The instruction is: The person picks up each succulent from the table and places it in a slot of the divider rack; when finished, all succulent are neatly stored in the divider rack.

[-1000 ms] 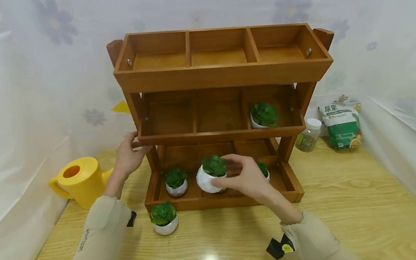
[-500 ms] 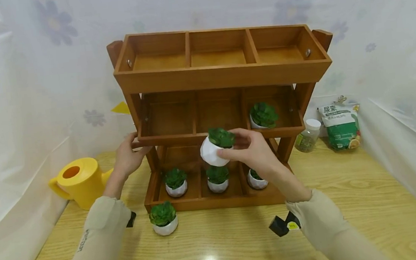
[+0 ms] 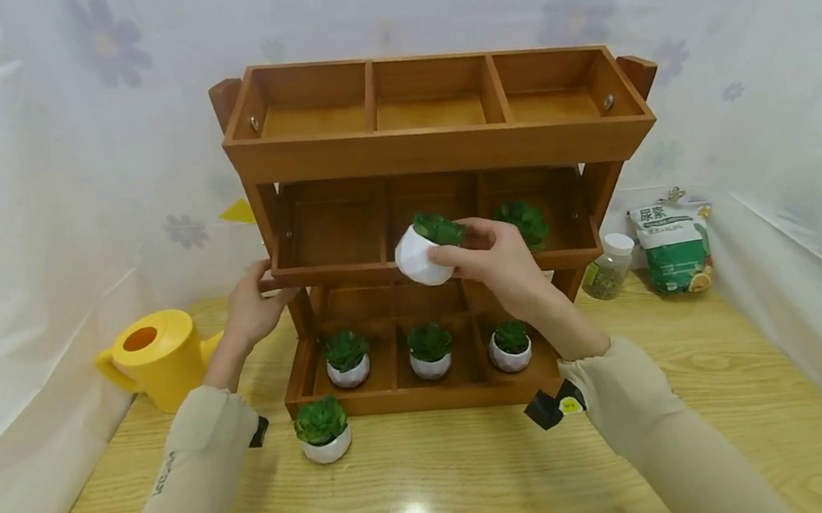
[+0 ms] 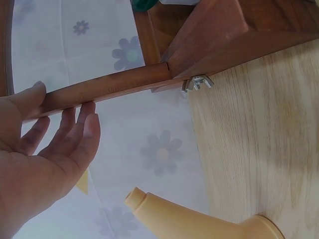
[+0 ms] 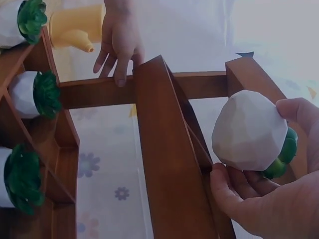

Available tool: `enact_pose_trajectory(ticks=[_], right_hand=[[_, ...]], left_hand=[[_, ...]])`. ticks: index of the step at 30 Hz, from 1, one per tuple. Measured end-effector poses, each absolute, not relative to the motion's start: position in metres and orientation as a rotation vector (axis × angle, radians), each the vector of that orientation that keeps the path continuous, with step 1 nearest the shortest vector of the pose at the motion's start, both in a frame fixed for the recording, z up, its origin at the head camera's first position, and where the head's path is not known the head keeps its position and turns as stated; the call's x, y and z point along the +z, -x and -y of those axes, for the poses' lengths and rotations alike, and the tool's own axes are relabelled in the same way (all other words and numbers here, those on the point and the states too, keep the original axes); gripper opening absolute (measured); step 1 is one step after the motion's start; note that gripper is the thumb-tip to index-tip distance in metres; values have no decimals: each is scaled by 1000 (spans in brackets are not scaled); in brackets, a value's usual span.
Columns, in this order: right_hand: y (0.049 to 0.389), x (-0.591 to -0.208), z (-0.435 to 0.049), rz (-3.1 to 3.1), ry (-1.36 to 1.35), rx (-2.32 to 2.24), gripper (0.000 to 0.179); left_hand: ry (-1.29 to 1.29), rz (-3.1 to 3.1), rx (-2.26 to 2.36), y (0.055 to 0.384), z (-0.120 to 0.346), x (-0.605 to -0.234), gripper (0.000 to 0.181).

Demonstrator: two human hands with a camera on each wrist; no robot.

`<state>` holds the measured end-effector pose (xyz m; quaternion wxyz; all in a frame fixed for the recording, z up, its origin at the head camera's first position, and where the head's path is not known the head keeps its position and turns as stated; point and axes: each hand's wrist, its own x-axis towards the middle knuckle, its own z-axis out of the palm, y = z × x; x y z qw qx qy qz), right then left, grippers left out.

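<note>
My right hand [image 3: 505,268] grips a small potted succulent [image 3: 422,257] by its white faceted pot, tilted, in front of the middle tier's centre compartment. In the right wrist view the pot [image 5: 249,132] sits between thumb and fingers, its green leaves partly hidden. My left hand [image 3: 255,304] holds the left side post [image 4: 109,85] of the wooden plant shelf [image 3: 438,151], thumb on one side and fingers on the other. Another succulent [image 3: 522,223] stands in the middle tier's right compartment, partly behind my right hand. Three more, including the centre succulent [image 3: 431,352], fill the bottom tier's compartments.
One potted succulent [image 3: 323,430] stands on the table before the shelf's left front. A yellow watering can [image 3: 168,362] is at left. At right are a lidded jar [image 3: 609,267] and a green-white bag [image 3: 675,247]. White floral sheeting encloses the back and sides.
My right hand has lifted the potted succulent from in front of the bottom tier up to the middle tier, tilting it. The left hand has stayed on the post.
</note>
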<state>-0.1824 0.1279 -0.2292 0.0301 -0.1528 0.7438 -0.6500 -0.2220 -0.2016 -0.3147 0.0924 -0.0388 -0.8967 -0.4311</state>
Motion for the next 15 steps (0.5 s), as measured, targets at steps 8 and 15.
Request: enact_pose_trajectory(ticks=[8, 15], right_hand=[[205, -215, -126, -2425, 420, -1879, 66], [223, -214, -122, -2679, 358, -1572, 78]], left_hand=[[121, 2665, -1298, 222, 201, -315, 61], [125, 2659, -1290, 222, 201, -315, 60]])
